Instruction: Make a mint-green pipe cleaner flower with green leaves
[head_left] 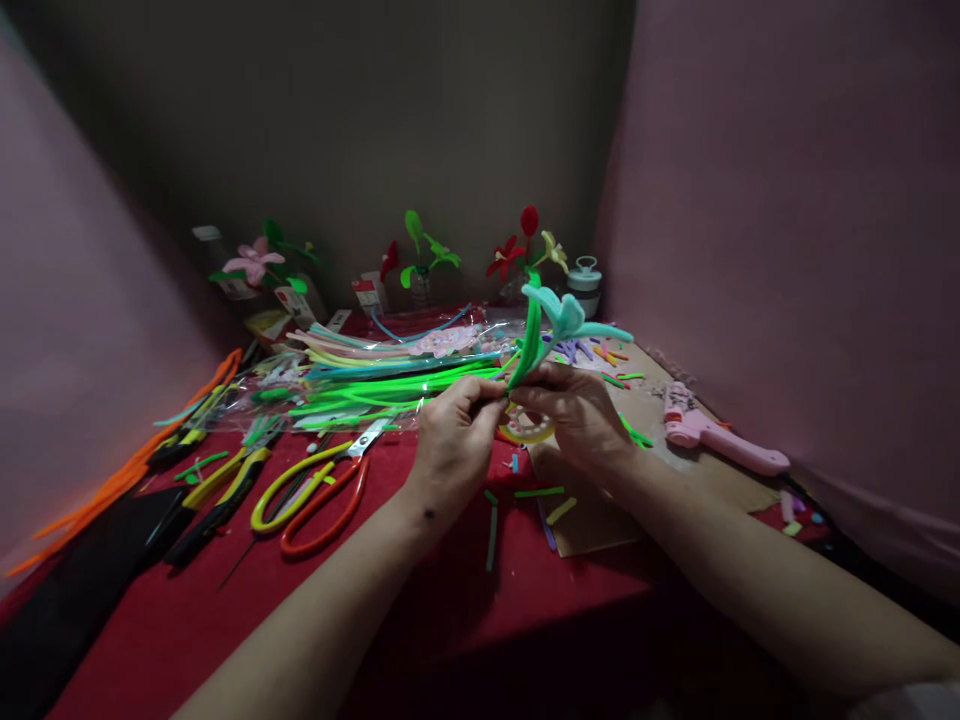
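Between my hands, over the middle of the table, a pipe-cleaner flower (pixel 562 312) stands upright with pale turquoise petals. A green pipe-cleaner leaf (pixel 531 330) rises beside it on the left. My left hand (pixel 461 430) pinches the base of the green leaf with thumb and fingertips. My right hand (pixel 581 415) is closed around the flower's lower stem, its fingertips close to the left ones. Just below the fingers, a yellow ring-shaped item (pixel 529 432) with pale beads shows in part. The lower stem is mostly hidden by my fingers.
Scissors (pixel 322 500) and pliers (pixel 225 490) lie left on the red cloth (pixel 442 620). Bagged pipe cleaners (pixel 390 385) spread behind. A pink glue gun (pixel 720 440) rests on cardboard (pixel 645 400) at right. Finished flowers (pixel 255 262) stand along the back, and cut scraps (pixel 540 492) lie in front.
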